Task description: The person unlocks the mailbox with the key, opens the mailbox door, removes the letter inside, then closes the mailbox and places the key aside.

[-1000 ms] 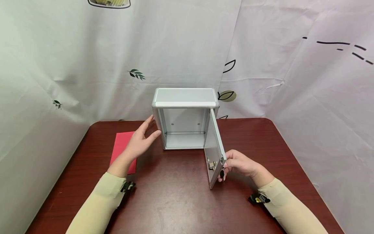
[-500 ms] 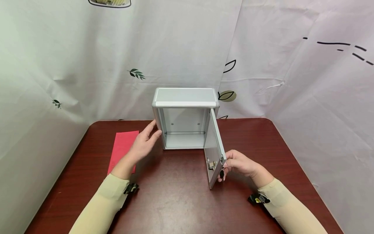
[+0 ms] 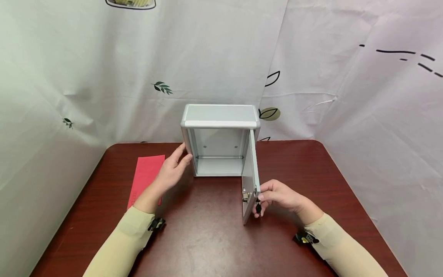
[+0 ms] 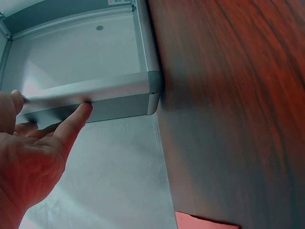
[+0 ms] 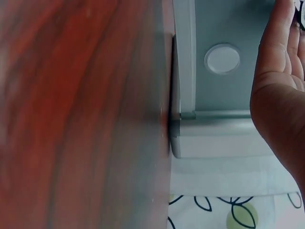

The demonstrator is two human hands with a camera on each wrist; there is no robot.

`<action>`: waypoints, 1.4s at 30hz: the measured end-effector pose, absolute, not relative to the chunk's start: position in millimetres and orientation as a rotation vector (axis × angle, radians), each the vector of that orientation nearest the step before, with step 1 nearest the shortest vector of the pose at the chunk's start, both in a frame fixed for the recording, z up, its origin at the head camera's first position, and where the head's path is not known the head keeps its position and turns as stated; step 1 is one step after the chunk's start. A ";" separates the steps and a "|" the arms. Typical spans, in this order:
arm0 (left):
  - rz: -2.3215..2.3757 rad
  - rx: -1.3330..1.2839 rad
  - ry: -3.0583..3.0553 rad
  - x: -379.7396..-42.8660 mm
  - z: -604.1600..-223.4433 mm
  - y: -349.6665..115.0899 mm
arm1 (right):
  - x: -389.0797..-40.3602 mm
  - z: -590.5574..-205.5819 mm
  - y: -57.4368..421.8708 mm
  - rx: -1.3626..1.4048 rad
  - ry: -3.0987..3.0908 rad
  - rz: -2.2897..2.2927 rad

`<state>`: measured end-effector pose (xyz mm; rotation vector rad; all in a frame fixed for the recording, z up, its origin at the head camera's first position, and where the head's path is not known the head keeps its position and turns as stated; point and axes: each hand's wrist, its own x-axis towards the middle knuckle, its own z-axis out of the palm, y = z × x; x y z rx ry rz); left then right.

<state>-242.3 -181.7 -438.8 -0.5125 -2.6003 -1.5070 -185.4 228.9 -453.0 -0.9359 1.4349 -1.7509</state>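
Observation:
A silver metal box [image 3: 220, 113] stands on the table with its hinged door [image 3: 252, 165] swung out toward the front. A lock [image 3: 246, 196] sits on the door's inner face. My left hand [image 3: 170, 169] rests its fingertips against the box's left side; in the left wrist view its fingers [image 4: 71, 125] extend along that side. My right hand [image 3: 282, 195] is at the door's free edge, thumb and fingers pinching at the lock's outer side, where a black-headed key [image 3: 258, 208] hangs. The pinched part is mostly hidden by the fingers.
A red envelope-like sheet [image 3: 147, 175] lies on the dark wooden table [image 3: 207, 238], left of the box and partly under my left forearm. A white printed cloth [image 3: 221, 57] hangs close behind the box and along both sides.
My left hand has moved right and now touches the box's side. The door has swung slightly left, toward the box opening, with my right hand moving along with it.

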 end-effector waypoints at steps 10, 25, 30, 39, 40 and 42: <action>-1.511 -0.524 -2.586 -242.1 -437.3 -179.7 | -178.6 -453.8 215.0 -0.918 1.486 -1.772; -1.574 -0.463 -2.586 -240.4 -437.3 -176.1 | -175.7 -449.3 187.4 -0.840 1.540 -1.844; -1.584 -0.454 -2.593 -239.7 -436.8 -175.1 | -174.5 -450.6 176.0 -0.780 1.601 -1.877; -1.611 -0.468 -2.589 -238.9 -437.2 -173.7 | -171.0 -449.6 149.7 -0.696 1.685 -1.948; -1.614 -0.469 -2.588 -238.7 -437.4 -173.7 | -170.9 -449.2 147.1 -0.691 1.691 -1.953; -1.621 -0.471 -2.585 -238.6 -437.6 -173.6 | -170.7 -448.2 141.7 -0.677 1.704 -1.964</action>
